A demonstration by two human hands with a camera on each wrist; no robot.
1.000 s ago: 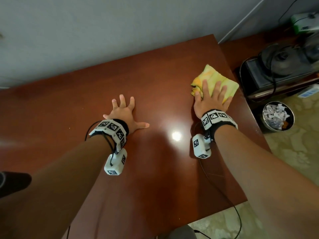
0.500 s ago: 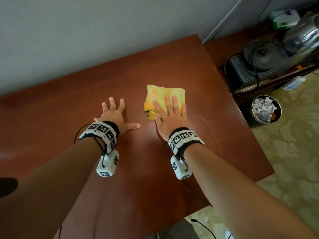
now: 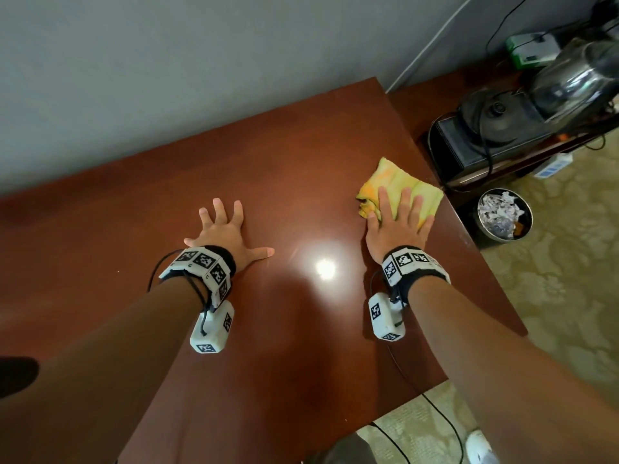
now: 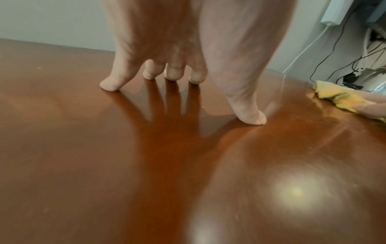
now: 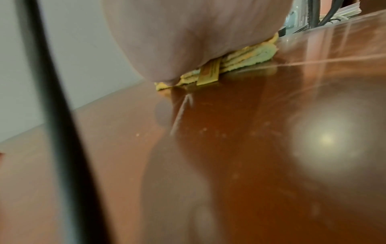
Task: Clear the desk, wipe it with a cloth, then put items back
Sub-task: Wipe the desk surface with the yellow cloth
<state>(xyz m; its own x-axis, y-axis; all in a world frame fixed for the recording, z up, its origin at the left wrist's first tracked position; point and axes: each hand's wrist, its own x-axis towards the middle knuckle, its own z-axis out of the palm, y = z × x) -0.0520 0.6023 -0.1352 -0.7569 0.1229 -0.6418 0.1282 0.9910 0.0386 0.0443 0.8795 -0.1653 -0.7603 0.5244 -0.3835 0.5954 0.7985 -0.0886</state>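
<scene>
Cloth point(image 3: 400, 192) flat under right hand point(image 3: 397, 229), fingers straight, pressing; left hand point(image 3: 227, 236) splayed on desk point(image 3: 284, 329).

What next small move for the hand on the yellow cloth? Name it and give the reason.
Probably sweep the folded yellow cloth back leftward across the glossy brown wooden desk. The right hand presses it flat at the desk's right edge, with unwiped surface toward the braced left hand.
</scene>
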